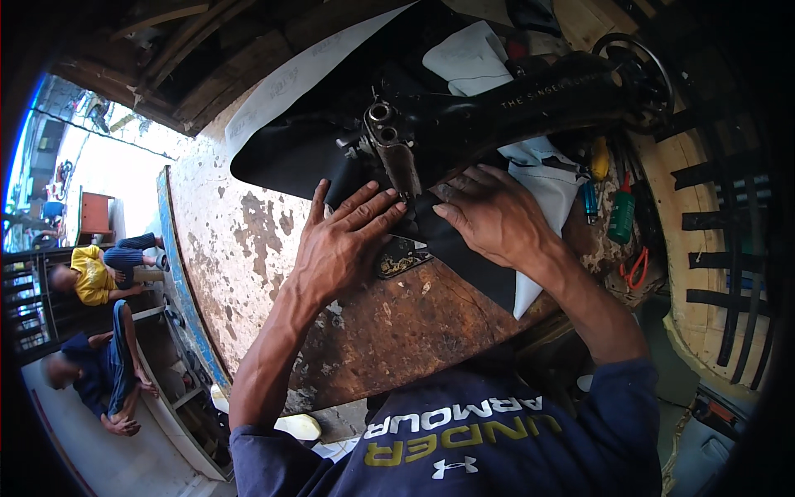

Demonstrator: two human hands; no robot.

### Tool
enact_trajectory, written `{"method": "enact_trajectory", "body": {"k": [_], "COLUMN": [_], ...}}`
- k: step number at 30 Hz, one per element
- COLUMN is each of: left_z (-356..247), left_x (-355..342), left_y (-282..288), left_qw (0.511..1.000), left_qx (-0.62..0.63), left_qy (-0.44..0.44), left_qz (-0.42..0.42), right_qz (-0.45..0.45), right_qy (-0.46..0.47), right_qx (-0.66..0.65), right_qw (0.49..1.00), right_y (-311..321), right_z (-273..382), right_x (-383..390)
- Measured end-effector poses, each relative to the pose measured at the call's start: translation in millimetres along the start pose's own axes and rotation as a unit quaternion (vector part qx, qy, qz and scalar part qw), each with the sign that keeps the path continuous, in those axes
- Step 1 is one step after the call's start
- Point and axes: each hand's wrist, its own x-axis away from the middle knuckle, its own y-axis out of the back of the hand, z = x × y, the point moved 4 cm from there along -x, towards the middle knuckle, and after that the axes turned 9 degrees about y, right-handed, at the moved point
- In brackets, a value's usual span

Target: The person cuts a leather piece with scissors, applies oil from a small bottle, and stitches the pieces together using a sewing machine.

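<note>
A black sewing machine (497, 103) stands on a worn wooden table (248, 248). A sheet of black material with a white underside (281, 157) runs under its needle head (389, 141). My left hand (344, 236) lies flat on the black material just left of the needle, fingers spread. Just right of the needle, my right hand (493, 215) presses down on the same material. Neither hand grips anything. A metal plate (402, 257) shows between the hands.
A green bottle (621, 215), a yellow tool (599, 157) and an orange-handled tool (636, 269) lie at the machine's right end. White cloth (468, 58) sits behind the machine. Two people (99, 273) sit on the ground far left, beyond the table's blue edge (178, 273).
</note>
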Motion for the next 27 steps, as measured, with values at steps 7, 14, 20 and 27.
{"method": "enact_trajectory", "body": {"k": [7,14,20,27], "left_z": [-25.6,-24.1,-25.9,-20.7], "left_x": [12.7,19.0,23.7,15.8], "left_y": [-0.5,0.7,7.1,8.0], "left_qw": [0.995,0.997,0.997,0.997], "left_qx": [-0.008,-0.006,-0.007,-0.022], "left_qy": [-0.036,-0.031,-0.018,-0.009], "left_qz": [-0.093,-0.064,-0.074,-0.073], "right_qz": [-0.054,-0.042,-0.048,-0.046], "right_qy": [0.057,0.001,-0.007,-0.012], "right_qx": [0.001,-0.010,0.006,0.006], "right_qw": [0.997,0.999,0.999,0.999], "right_y": [5.1,6.0,8.1,5.3], "right_z": [34.9,39.1,37.4,27.8], "right_x": [22.1,38.2,35.5,27.8]}}
